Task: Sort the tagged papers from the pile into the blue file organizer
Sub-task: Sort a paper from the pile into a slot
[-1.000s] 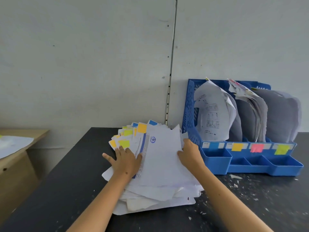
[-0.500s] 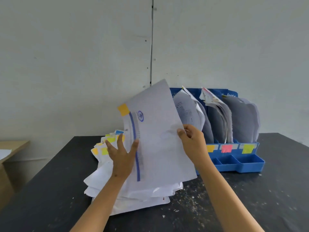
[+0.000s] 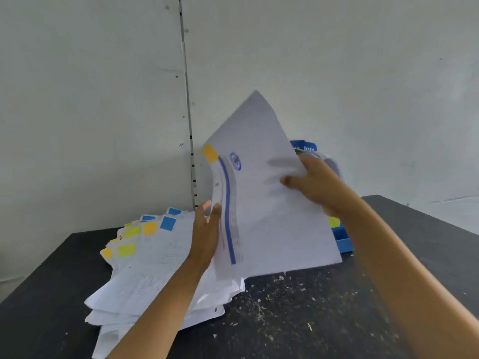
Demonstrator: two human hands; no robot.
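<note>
Grey wall (image 3: 337, 60) fills the top half, vertical seam strip (image 3: 187, 99) running down it left of centre. Black tabletop (image 3: 298, 320) below, speckled with pale paper scraps (image 3: 272, 296) on the near right part. Pile of tagged papers (image 3: 155, 275) lies fanned on the tabletop's left side, loose and uneven, lower sheets sticking out toward me; yellow, orange and blue tags (image 3: 149, 228) line its far edge. One sheet (image 3: 272, 203) is lifted off the pile and held tilted in the air, one corner pointing up, lower edge just above the tabletop, between the pile and the organizer. It carries an orange tag (image 3: 210, 153) at its upper left edge, a blue vertical stripe and a round blue stamp. My right hand (image 3: 313, 182) grips the sheet's right edge, thumb on the near face, fingers curled behind; motion-blurred. My left hand (image 3: 207, 229) is flat against the sheet's left edge, fingers straight and close together, touching the paper near the stripe, not pinching it. Blue file organizer (image 3: 344, 242) sits at the back right of the tabletop against the wall, mostly hidden behind the lifted sheet and my right arm; only its top edge, a bit of filed paper, a yellow label (image 3: 334, 222) and the lower front tray show. Which slots are loaded, cannot tell.
</note>
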